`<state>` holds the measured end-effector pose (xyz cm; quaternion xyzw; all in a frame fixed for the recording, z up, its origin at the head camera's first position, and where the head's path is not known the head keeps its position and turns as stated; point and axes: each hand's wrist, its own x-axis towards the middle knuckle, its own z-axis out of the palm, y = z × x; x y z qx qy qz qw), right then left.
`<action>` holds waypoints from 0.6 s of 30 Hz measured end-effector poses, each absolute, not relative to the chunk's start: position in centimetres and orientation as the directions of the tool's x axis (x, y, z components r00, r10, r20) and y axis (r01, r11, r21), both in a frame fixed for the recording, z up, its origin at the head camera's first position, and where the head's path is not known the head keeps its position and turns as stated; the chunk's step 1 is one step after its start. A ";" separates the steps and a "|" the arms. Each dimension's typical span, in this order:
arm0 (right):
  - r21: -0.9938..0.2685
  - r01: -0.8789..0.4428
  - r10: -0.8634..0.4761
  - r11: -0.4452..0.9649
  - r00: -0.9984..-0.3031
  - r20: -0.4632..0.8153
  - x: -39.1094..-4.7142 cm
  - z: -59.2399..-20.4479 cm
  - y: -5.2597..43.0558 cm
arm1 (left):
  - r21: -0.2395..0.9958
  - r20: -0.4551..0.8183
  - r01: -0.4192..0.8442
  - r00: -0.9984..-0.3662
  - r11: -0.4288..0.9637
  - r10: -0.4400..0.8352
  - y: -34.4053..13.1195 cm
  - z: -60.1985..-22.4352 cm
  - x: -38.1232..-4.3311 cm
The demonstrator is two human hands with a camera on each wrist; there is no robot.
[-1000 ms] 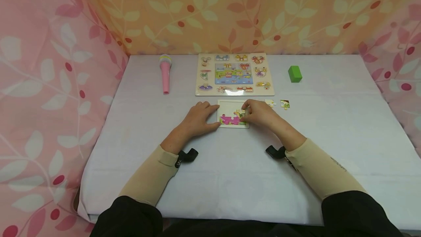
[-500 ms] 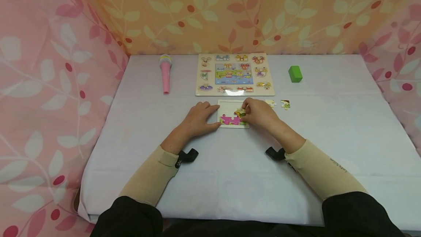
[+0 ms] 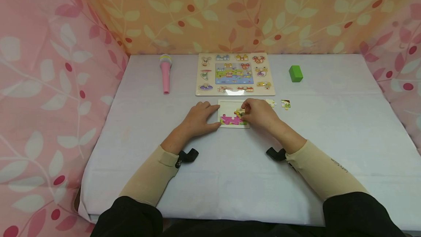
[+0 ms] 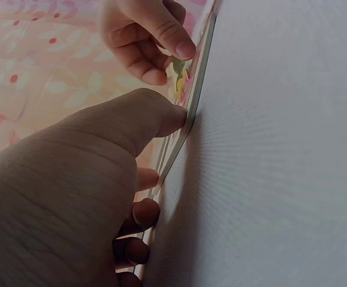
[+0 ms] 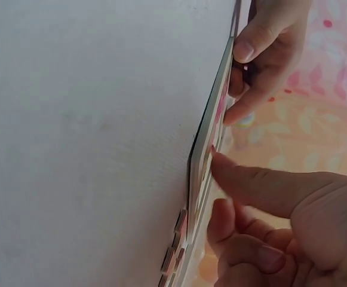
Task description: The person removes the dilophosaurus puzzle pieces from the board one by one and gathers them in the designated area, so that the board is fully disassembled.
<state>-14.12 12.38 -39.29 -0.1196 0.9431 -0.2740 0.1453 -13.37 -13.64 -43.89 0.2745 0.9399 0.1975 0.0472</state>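
A small jigsaw tray with a pale frame lies on the white table. Pink jigsaw pieces fill its lower part. My left hand rests on the tray's left edge, thumb and forefinger spread and touching its near and far corners. Over the tray's right side, my right hand pinches a yellow-and-green puzzle piece between thumb and fingers, partly hidden by them. Two loose pieces lie right of the tray: one just behind the right hand, the other, a darker puzzle piece, farther right.
Behind the tray lies a larger wooden puzzle board. A pink toy microphone is at the back left, and a green block stands at the back right. Patterned curtains border the table.
The right hand's fingers have shifted slightly over the tray's right side, still pinching the yellow-and-green puzzle piece, whose visible part changes. The left hand has stayed in place.
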 end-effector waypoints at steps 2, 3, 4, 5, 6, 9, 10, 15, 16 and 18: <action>-0.582 -0.127 -0.301 0.803 -0.929 -0.213 -14.2 -39.2 12.5 | 0.397 0.015 0.496 -0.845 0.772 0.535 -13.6 -43.9 -13.4; -0.603 -0.115 -0.300 0.789 -0.929 -0.216 -14.2 -39.1 12.6 | 0.398 0.013 0.496 -0.845 0.772 0.535 -13.6 -43.9 -13.4; -0.626 -0.099 -0.298 0.774 -0.928 -0.222 -14.2 -39.0 12.7 | 0.398 0.011 0.495 -0.844 0.772 0.536 -13.6 -43.9 -13.3; -0.649 -0.084 -0.298 0.756 -0.927 -0.227 -14.2 -38.8 12.8 | 0.397 0.009 0.495 -0.844 0.773 0.536 -13.6 -43.8 -13.3; -0.666 -0.076 -0.298 0.742 -0.927 -0.227 -14.2 -38.6 13.0 | 0.395 0.008 0.495 -0.844 0.774 0.536 -13.6 -43.8 -13.3; -0.703 -0.084 -0.315 0.706 -0.926 -0.206 -14.2 -38.0 13.4 | 0.390 0.005 0.494 -0.845 0.777 0.535 -13.6 -43.8 -13.3; -0.713 -0.093 -0.324 0.695 -0.925 -0.196 -14.2 -37.8 13.6 | 0.390 0.004 0.493 -0.846 0.778 0.533 -13.5 -43.8 -13.3; -0.763 -0.100 -0.345 0.639 -0.923 -0.168 -14.0 -36.5 14.6 | 0.391 0.002 0.488 -0.848 0.780 0.530 -13.6 -43.8 -13.3; -0.769 -0.104 -0.350 0.631 -0.923 -0.162 -13.9 -36.3 14.8 | 0.390 0.002 0.488 -0.848 0.781 0.529 -13.6 -43.8 -13.3; -0.777 -0.104 -0.347 0.621 -0.925 -0.154 -13.8 -35.8 15.2 | 0.387 0.000 0.487 -0.849 0.783 0.528 -13.6 -43.7 -13.3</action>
